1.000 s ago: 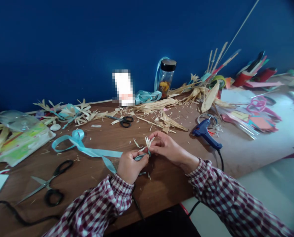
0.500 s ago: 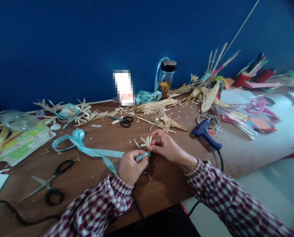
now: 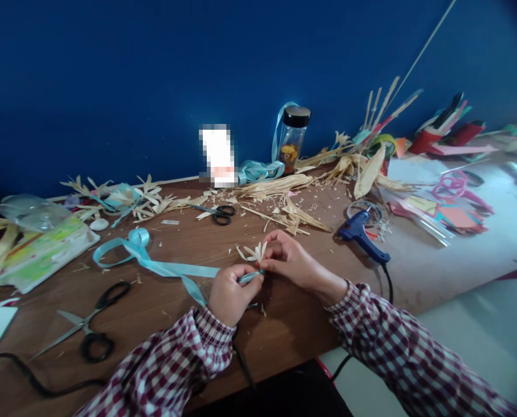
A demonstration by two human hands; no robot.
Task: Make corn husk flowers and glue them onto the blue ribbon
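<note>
Between my hands, over the front of the table, is a small pale flower of dried husk, its petals pointing up and away. My right hand pinches it at the base with thumb and fingertips. Closed on a light-blue ribbon, my left hand holds a stretch of it just below the flower, close to the right fingertips. The ribbon trails leftward over the table and ends in a loose curl. Fingers hide the spot where ribbon and flower meet.
Open scissors lie at the left, and smaller scissors lie farther back. A blue glue gun rests right of my hands. Husk strips, a glass jar and finished-looking husk flowers line the wall.
Very little differs. My right fingers and the flower have shifted down slightly, nearer the left hand. Both hands keep their grip.
</note>
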